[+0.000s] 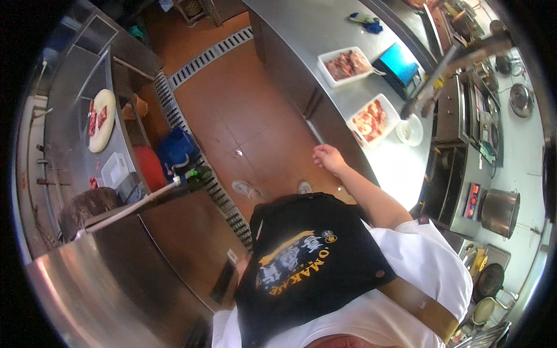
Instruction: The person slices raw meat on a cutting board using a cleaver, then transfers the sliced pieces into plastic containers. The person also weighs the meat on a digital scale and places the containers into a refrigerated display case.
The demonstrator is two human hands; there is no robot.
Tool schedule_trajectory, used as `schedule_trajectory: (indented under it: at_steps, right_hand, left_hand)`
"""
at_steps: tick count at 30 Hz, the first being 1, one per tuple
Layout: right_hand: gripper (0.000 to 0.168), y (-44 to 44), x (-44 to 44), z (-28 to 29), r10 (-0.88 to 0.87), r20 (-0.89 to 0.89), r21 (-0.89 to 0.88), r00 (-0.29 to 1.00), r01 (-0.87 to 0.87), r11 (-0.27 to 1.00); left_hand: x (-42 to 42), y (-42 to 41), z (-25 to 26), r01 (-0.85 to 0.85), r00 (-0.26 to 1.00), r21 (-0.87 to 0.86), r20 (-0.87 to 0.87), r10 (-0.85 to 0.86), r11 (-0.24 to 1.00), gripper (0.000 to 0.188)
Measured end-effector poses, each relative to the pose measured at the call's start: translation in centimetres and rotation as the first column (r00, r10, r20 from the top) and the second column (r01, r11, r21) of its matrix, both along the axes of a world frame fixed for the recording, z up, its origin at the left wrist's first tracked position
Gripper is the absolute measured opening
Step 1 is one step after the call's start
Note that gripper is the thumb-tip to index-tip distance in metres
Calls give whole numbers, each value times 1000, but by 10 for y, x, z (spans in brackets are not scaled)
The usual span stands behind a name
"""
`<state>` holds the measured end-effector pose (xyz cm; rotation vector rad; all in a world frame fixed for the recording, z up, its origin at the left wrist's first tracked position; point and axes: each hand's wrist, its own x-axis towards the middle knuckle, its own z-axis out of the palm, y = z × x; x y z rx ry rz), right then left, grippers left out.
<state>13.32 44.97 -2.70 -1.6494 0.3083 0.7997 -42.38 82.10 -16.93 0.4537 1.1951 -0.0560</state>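
Note:
My right hand [329, 160] hangs over the tiled floor beside the steel counter [300, 32] on my right, fingers loosely curled and nothing visible in them. Mostly hidden by my black apron [348, 256], my left hand [242, 264] is low at my left side. A small white piece [232, 255] shows close to it; whether I hold or touch that is unclear. On the right counter are a white tray [351, 81] of dark raw meat, a second white tray [393, 111] of red and pale meat pieces, and a round translucent tub [411, 130].
A device with a bright blue top [399, 64] and cloths [367, 21] lie on that counter. Left, a counter bears meat strips on an oval pale board [104, 137], a white tray [114, 169] and a wooden chopping block [89, 211]. A blue bucket [176, 148] stands by the drain grate [213, 54].

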Motion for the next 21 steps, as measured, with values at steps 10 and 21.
schedule_trajectory:
  at_steps: [10, 21]
  right_hand:
    - [16, 88, 81, -46, -186, -13, -196, 983, 180, 964]
    - [40, 11, 257, 68, -43, 584, -719, 811, 541, 437]
  left_hand:
    - [259, 246, -51, 463, 868, 436, -44, -495, 772, 19]
    - [526, 397, 74, 423, 906, 551, -259, -334, 719, 26]
